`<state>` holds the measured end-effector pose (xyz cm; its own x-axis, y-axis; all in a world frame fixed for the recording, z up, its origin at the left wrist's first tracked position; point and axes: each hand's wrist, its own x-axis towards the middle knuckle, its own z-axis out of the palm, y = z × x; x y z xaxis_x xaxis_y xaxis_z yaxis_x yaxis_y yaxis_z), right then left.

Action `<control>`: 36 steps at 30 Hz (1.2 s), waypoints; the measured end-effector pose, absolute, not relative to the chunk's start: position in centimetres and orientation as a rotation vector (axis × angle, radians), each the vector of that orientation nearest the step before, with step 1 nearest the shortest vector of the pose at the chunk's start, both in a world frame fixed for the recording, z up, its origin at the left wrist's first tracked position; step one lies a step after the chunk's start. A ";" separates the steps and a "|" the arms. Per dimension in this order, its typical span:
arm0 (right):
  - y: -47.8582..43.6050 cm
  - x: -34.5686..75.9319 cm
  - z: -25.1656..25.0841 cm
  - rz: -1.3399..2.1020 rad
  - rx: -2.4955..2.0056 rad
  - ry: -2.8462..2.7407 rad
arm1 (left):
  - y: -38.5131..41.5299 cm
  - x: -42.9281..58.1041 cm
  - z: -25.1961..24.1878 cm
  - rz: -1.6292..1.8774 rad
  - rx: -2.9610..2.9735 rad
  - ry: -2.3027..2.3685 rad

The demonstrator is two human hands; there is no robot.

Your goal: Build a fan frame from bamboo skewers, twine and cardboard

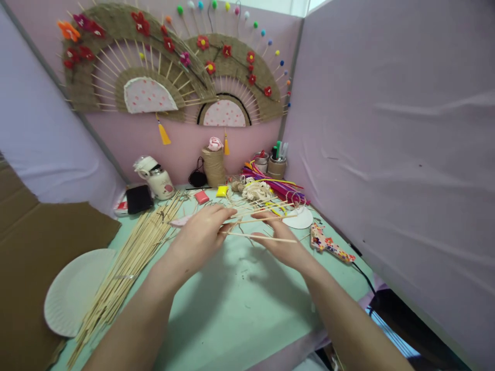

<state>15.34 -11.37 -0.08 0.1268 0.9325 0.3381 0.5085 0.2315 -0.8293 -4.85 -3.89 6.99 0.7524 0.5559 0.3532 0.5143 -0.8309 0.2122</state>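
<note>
The left hand (201,234) and the right hand (280,245) are together in front of the spool of twine (214,167), above the green table (240,309); between them they hold a few thin sticks (288,240). The sticks have their long axis almost level, running from left to right; they come close together at the left hand and spread like a fan toward the right, where the free tips point at the white disc (300,219). The left hand's fingers (226,214) are closed in a pinch on the gathered ends; the right hand is bent around the sticks, with the thumb below and the fingers above them, so both hands grip the sticks.

To the left of the spool, nearer to the person, a big bundle of sticks (127,263) lies on the table; its long axis goes diagonally from the near left corner toward the spool. A paper plate (73,291) lies just beside this bundle, farther left, partly on brown cardboard (46,232). Right of the spool are coloured pipe cleaners (270,183) and two cups with pens (276,166); a flowered glue gun (330,246) lies in front of them, near the right hand. Left of the spool stand a white jar (158,181) and a black pouch (139,198). Above the spool two woven fans (135,67) hang on the pink wall.
</note>
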 end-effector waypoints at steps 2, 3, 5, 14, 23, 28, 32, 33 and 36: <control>-9.7 13.7 -1.0 0.749 -1.319 -1.467 | -4.2 -4.8 7.0 0.566 2.851 0.883; -9.1 13.3 -1.5 0.868 -1.274 -1.425 | -4.4 -4.8 7.1 0.535 2.855 0.893; -8.6 13.1 -2.1 1.090 -1.201 -1.314 | -4.7 -4.8 7.3 0.470 2.863 0.921; -9.6 14.5 -1.1 1.070 -1.271 -1.155 | -5.7 -5.1 7.7 0.228 2.844 0.963; -9.4 14.6 -1.5 1.097 -1.257 -1.155 | -5.7 -5.0 7.5 0.182 2.856 0.922; -9.6 14.9 -1.4 1.071 -1.407 -1.075 | -5.7 -5.1 7.1 0.218 2.899 0.844; -9.9 15.3 -1.6 1.087 -1.465 -1.057 | -5.8 -5.0 6.9 0.240 2.943 0.775; -10.0 15.4 -1.8 1.103 -1.471 -1.050 | -5.8 -4.9 6.8 0.233 2.948 0.771; -10.5 15.2 -2.3 1.162 -1.492 -1.014 | -6.0 -4.9 6.0 0.220 2.954 0.763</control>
<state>15.25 -10.54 -2.26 0.2027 0.9617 -0.1848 0.0533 -0.1992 -0.9785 -4.91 -5.95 6.04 0.8653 0.4871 0.1183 0.4753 -0.8722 0.1154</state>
